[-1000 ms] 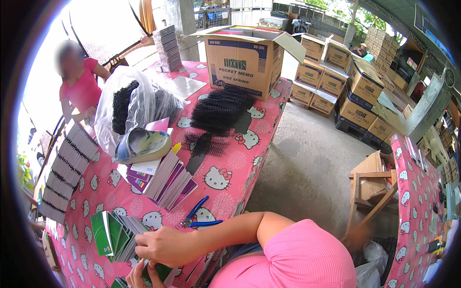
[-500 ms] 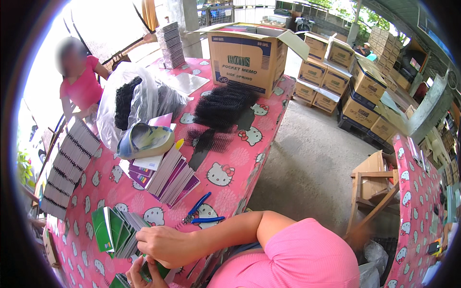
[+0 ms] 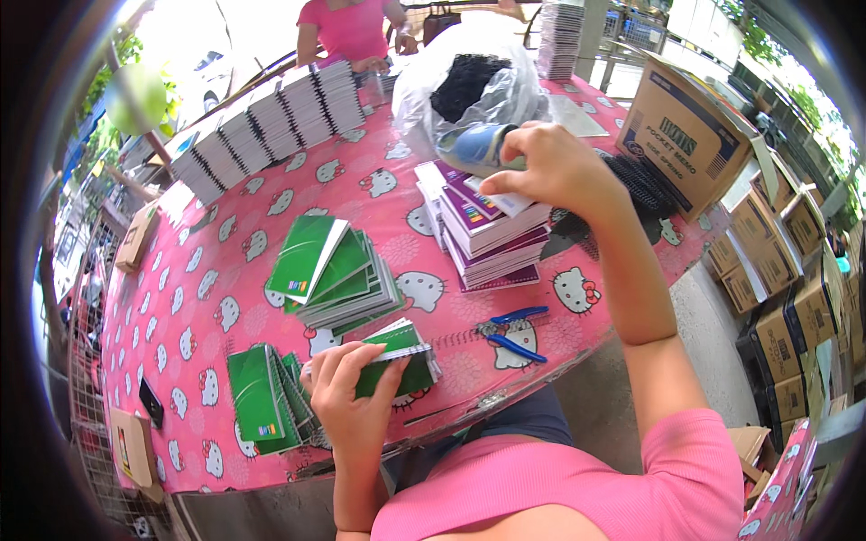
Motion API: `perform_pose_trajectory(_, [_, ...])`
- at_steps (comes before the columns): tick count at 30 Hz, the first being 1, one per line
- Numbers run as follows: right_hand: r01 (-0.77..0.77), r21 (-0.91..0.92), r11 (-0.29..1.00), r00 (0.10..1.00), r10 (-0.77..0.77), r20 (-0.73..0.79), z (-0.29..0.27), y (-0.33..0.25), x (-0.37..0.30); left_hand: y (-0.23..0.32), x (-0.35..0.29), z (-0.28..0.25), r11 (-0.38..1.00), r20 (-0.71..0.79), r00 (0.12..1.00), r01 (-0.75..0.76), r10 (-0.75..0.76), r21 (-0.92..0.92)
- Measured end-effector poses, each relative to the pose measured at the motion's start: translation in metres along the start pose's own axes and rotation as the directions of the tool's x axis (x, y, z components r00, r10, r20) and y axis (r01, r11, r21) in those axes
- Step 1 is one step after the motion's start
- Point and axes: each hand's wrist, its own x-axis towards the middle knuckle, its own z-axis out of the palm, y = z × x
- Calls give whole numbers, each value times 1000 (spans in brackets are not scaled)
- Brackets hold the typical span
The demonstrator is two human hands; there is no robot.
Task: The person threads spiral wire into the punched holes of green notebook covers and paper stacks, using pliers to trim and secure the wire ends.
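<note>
My left hand grips a small green notebook near the table's front edge, fingers along its white page edge. A thin spiral coil sticks out to the right of it. My right hand reaches over the purple notebooks, its thumb and fingers closed at the edge of a blue marbled clog on top; the contact is partly hidden. One pile of green notebooks stands beyond my left hand, and more green notebooks lie left of it. Blue-handled pliers lie at the right.
White spiral-bound notebooks stand in a long row at the far left. A clear plastic bag holds black coils, and more black coils lie near a carton. A phone rests at left. Across the table is another person.
My right hand has left the green notebook and moved up and away to the clog. My left hand still holds the notebook. The view has swung left.
</note>
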Motion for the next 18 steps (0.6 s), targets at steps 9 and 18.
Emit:
perform_pose_trajectory(9, [-43, -237, 970, 966, 101, 238, 2, 35, 16, 2, 1, 1, 998, -3, 999, -52, 52, 20])
perform_pose_trajectory(18, [162, 818, 552, 986, -121, -114, 26, 10, -52, 0, 4, -1, 999, -54, 997, -46, 46, -5])
